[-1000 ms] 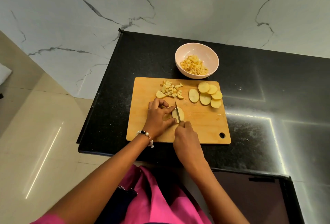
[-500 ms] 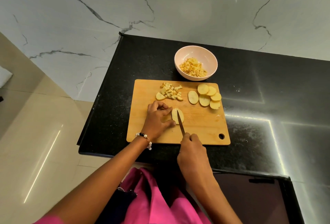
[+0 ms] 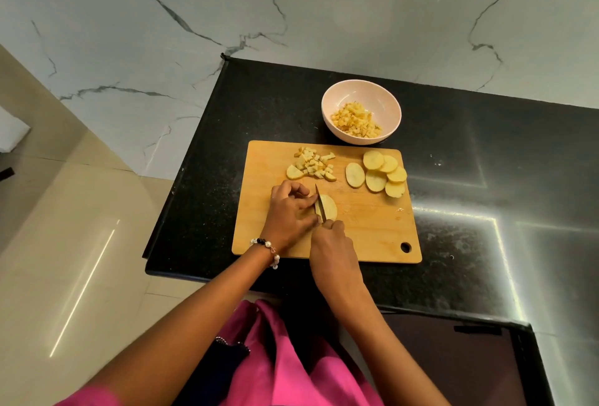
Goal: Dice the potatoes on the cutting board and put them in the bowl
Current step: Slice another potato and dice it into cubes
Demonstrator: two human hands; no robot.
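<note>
Since half a second ago: right hand [image 3: 330, 253] back up the cutting board [image 3: 366, 230], knife [image 3: 320, 208] pushed forward so the blade again lies across the potato slice [image 3: 328, 208]. A second ago the blade sat much the same way, so this reads as one stroke of a repeated sawing cut.

Board lies on the black counter [image 3: 486, 178], its far edge just beside the bowl [image 3: 385, 104]. Bowl already holds a heap of diced potato [image 3: 356, 120].

Stack of uncut slices [image 3: 377, 174] at the board's far right, overlapping, untouched. Small pile of dice [image 3: 312, 164] at far centre, one end piece at its left edge, not yet moved to the bowl.

Left hand [image 3: 290, 211]: fingers curled, pinning the slice just left of the blade. Right hand: closed round the knife handle, which it hides.

Judgement: strip-cutting of this slice is under way; crosscuts, the remaining slices and the transfer to the bowl remain. Fingertips sit close to the blade, so that is the risk.
</note>
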